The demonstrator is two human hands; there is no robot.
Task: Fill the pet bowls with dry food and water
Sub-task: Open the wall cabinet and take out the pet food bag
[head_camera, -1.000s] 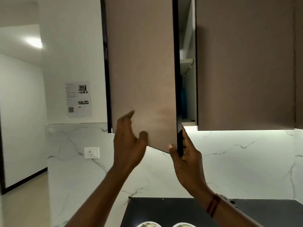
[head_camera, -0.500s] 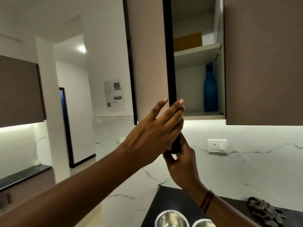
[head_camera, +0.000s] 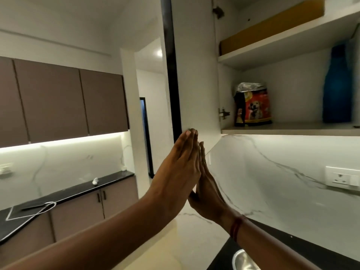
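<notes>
The wall cupboard stands open, its door [head_camera: 196, 75] swung wide to the left. On the lower shelf [head_camera: 292, 129] a dog food bag [head_camera: 252, 106] with a red label stands at the left, and a tall blue bottle [head_camera: 338, 84] at the right. My left hand [head_camera: 179, 168] is raised with straight fingers, fingertips at the door's bottom corner. My right hand [head_camera: 206, 188] lies flat just behind it, fingers straight, holding nothing. A steel bowl [head_camera: 242, 261] shows at the bottom edge on the black counter.
A long brown box [head_camera: 272, 28] lies on the upper shelf. A white socket [head_camera: 341, 179] sits on the marble backsplash at right. Brown cupboards [head_camera: 58, 102] and a second black counter [head_camera: 68, 193] run along the left wall, with a doorway [head_camera: 145, 137] between.
The door has swung fully open to the left, exposing the dog food bag. Both hands let go of the door edge and now lie flat with straight fingers. The view turned right.
</notes>
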